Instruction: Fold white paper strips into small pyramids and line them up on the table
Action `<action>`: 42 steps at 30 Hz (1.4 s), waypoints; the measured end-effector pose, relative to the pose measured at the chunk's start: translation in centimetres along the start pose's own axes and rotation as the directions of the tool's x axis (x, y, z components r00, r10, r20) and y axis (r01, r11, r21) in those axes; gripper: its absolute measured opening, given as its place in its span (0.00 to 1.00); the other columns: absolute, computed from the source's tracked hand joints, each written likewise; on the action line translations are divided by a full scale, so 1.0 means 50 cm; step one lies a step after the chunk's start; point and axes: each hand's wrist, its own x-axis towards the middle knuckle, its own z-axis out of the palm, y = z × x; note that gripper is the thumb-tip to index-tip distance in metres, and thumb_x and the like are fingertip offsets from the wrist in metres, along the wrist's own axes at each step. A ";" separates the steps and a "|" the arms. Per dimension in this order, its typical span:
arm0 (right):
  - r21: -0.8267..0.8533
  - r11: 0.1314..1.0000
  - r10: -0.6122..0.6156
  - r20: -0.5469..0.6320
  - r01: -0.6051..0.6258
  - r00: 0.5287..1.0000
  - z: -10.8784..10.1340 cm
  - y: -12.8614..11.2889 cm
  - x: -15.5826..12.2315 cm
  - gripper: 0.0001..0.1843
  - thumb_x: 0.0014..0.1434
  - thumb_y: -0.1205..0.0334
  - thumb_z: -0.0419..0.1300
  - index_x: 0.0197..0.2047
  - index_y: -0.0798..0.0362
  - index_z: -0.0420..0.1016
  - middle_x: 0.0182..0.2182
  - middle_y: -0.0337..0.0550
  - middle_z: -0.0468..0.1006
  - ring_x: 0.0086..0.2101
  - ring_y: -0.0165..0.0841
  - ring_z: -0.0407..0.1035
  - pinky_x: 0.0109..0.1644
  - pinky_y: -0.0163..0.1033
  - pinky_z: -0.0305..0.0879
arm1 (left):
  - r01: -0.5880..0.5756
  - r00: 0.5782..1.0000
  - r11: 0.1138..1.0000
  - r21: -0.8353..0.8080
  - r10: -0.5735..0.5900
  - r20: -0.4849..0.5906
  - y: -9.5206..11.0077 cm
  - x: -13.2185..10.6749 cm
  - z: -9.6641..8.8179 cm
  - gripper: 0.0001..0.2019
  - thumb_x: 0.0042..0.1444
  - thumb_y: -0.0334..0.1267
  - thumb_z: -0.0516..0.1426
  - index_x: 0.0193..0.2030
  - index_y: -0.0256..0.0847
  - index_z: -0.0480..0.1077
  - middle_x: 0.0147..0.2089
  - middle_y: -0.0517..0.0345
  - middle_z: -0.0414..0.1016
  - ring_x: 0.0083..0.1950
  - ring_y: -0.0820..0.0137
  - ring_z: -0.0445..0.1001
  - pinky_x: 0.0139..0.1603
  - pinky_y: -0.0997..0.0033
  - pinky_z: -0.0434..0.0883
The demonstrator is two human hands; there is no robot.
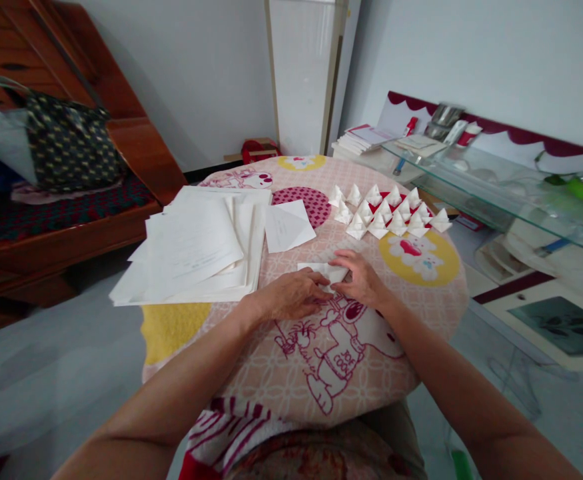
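Nearest: tablecloth (271,380), one, with a printed dog figure facing the lap. Beyond it, the left hand (295,295) and right hand (365,280) meet over one folded paper (334,272). Paper lies flat on the cloth at the fingertips, long axis roughly left to right; neither hand clearly nearer. Right thumb and forefinger grasp its right end; left fingers bend down onto its near side, whether pinching or only pressing cannot be told.

Farther, ahead and left: one loose sheet (290,227), just beside one paper pile (191,247), sheets uncounted. Ahead and right: folded paper pieces (398,223), peaked, about fifteen, overlapping in rows. Beyond the table edge: one glass shelf (471,177).
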 end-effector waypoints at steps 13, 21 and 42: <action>0.015 0.996 0.090 -0.087 -0.089 0.992 -0.011 0.048 -0.001 0.20 0.48 0.73 0.66 0.46 0.54 0.81 0.54 0.54 0.77 0.53 0.46 0.72 0.61 0.54 0.66 | 0.005 1.000 1.000 0.022 -0.006 0.020 0.007 0.001 -0.006 0.17 0.63 0.35 0.59 0.58 0.46 0.77 0.65 0.46 0.73 0.62 0.56 0.73 0.63 0.52 0.71; -0.012 1.000 0.020 -0.219 -0.023 0.976 -0.010 0.074 0.003 0.17 0.54 0.75 0.55 0.39 0.53 0.83 0.45 0.51 0.82 0.47 0.42 0.75 0.56 0.50 0.71 | 0.006 1.000 0.998 0.068 -0.007 0.013 0.007 0.002 -0.004 0.17 0.63 0.38 0.60 0.58 0.48 0.77 0.63 0.47 0.74 0.60 0.57 0.74 0.60 0.56 0.72; -0.308 0.938 -0.194 -0.080 0.161 0.978 0.023 0.018 -0.004 0.15 0.67 0.64 0.57 0.52 0.57 0.80 0.50 0.58 0.78 0.49 0.47 0.70 0.55 0.54 0.71 | 0.043 0.999 0.988 0.150 -0.046 0.016 0.023 0.005 -0.008 0.13 0.64 0.39 0.58 0.53 0.50 0.79 0.60 0.53 0.75 0.55 0.59 0.75 0.48 0.65 0.73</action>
